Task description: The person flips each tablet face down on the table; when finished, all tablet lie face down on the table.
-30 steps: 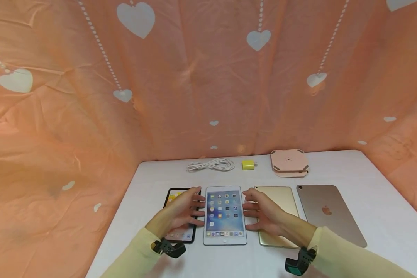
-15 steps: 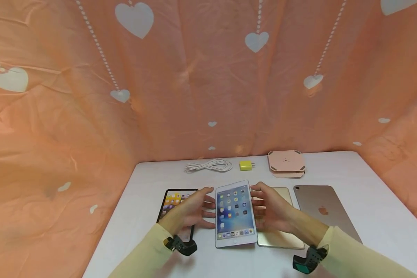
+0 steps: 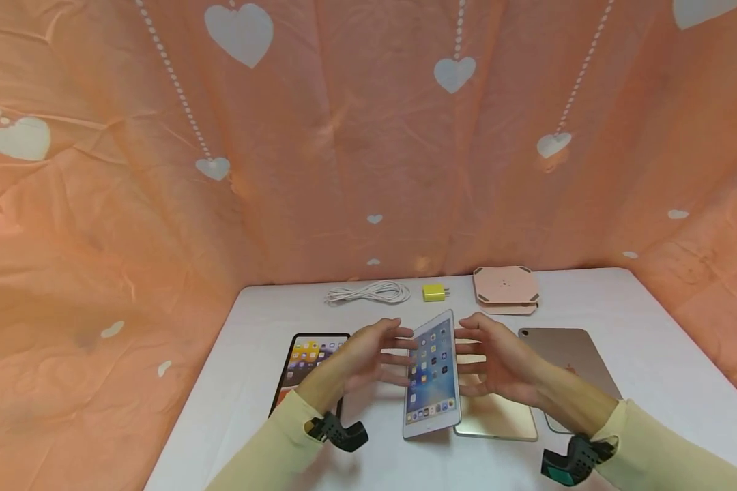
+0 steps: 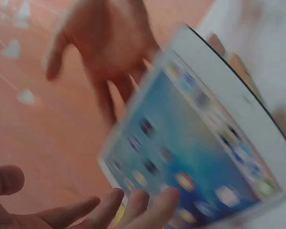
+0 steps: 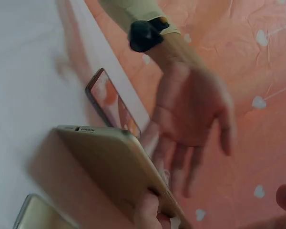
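A white-framed tablet [image 3: 432, 375] with a lit screen of app icons stands tilted between the two hands, its right side raised off the table. My left hand [image 3: 368, 353], fingers extended, has its fingertips at the tablet's left edge; the left wrist view has these fingers [image 4: 138, 205] in front of the screen. On the other side is my right hand [image 3: 506, 358], fingers stretched toward the tablet's raised right side. From the right wrist view, a right-hand finger [image 5: 148, 210] meets the tablet's gold back [image 5: 109, 167]. Neither hand curls round it.
Left lies a black-framed tablet [image 3: 304, 361], screen lit. Right lie a gold tablet [image 3: 497, 417] face down, partly under my right hand, and a grey-brown one [image 3: 565, 348]. Behind are a coiled white cable [image 3: 368, 293], a yellow charger [image 3: 433, 292] and a pink folded stand [image 3: 506, 286].
The white tablet, flat on the table at first, has shifted right and tilted up on its right side. Both hands have moved right along with it.
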`<state>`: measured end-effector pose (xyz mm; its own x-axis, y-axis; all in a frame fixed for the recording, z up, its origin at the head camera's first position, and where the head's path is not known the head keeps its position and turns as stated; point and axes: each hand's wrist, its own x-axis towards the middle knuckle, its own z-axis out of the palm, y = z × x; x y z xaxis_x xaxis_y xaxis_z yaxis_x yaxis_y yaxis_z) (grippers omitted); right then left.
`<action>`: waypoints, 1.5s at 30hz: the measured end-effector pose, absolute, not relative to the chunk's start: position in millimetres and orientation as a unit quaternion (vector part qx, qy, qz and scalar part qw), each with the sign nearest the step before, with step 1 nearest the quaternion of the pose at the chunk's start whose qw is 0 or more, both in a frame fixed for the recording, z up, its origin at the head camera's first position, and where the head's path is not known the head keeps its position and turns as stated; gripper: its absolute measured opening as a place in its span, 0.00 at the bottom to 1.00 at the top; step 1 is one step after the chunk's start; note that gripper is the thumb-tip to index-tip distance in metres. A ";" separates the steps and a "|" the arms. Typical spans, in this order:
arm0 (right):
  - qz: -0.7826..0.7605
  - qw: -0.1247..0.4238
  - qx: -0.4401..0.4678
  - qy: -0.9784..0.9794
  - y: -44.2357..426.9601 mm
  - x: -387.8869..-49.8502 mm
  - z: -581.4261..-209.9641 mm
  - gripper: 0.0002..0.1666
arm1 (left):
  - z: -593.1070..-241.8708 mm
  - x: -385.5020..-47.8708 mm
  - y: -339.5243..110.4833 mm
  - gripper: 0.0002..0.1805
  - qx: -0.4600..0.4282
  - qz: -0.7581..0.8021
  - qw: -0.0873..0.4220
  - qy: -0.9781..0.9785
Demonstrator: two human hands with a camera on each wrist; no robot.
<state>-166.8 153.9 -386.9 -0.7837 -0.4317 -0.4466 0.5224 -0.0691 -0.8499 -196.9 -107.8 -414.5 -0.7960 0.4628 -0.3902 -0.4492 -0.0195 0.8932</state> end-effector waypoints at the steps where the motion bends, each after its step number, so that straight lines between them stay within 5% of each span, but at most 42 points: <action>1: -0.731 0.328 0.034 0.597 152.3 -166.6 -385.0 0.49 | -407.4 -197.5 -106.4 0.38 0.017 0.717 0.321 0.618; 14: -0.734 0.332 0.012 0.593 121.0 -168.7 -368.9 0.36 | -368.2 -199.3 -104.8 0.42 0.048 0.725 0.365 0.582; 31: -0.722 0.332 -0.016 0.607 95.5 -176.7 -360.6 0.22 | -359.7 -192.0 -123.6 0.42 0.018 0.742 0.334 0.582; 45: -0.713 0.386 0.013 0.585 102.2 -193.3 -392.4 0.54 | -359.8 -189.3 -159.0 0.43 -0.029 0.688 0.293 0.663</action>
